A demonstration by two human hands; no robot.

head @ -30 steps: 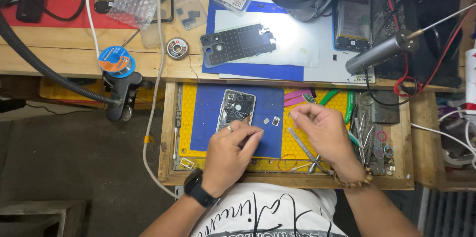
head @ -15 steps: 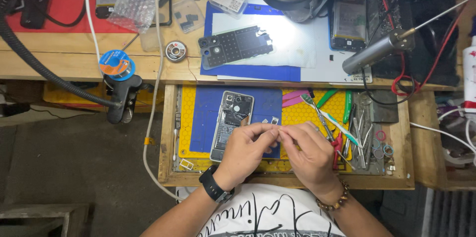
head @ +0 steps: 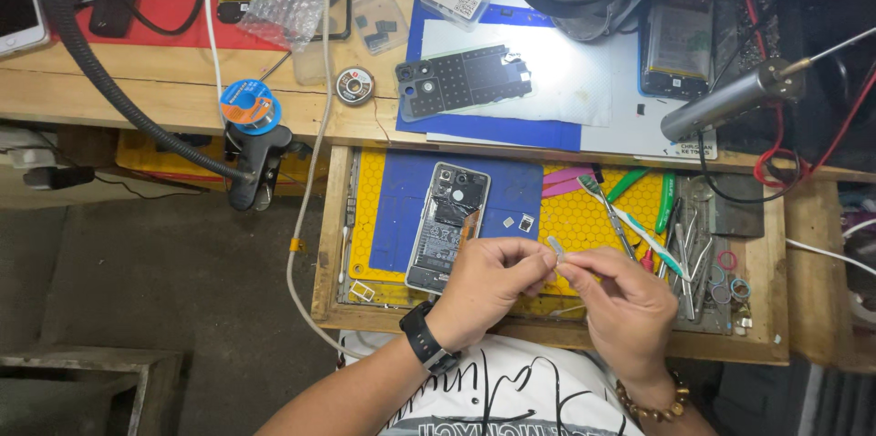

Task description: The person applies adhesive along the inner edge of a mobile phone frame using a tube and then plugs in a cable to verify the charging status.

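**Small grey part pinched between both hands over the drawer**

A small grey strip point(head: 556, 247) is held above the front edge of the open drawer point(head: 330, 244), gripped at once by the left hand point(head: 488, 283) and the right hand point(head: 620, 304), fingers closed narrowly on it. An opened phone point(head: 447, 226) is seen lying on the blue mat point(head: 511, 194), just beyond the left hand. Tweezers point(head: 604, 208) are laid on the yellow mat point(head: 584, 217) toward the right edge.

Site was a phone repair workshop. Wooden counter point(head: 137, 94) carried a solder spool point(head: 246, 104), a wick reel point(head: 354, 86), a black phone back cover point(head: 464, 80) on a blue mat point(head: 511, 130) and a hot-air nozzle point(head: 730, 103). Pull-out drawer point(head: 557, 331) held an opened phone point(head: 449, 226), tweezers and screwdrivers point(head: 680, 244) on a yellow honeycomb mat point(head: 584, 217). Bare concrete floor point(head: 137, 281) lay below.
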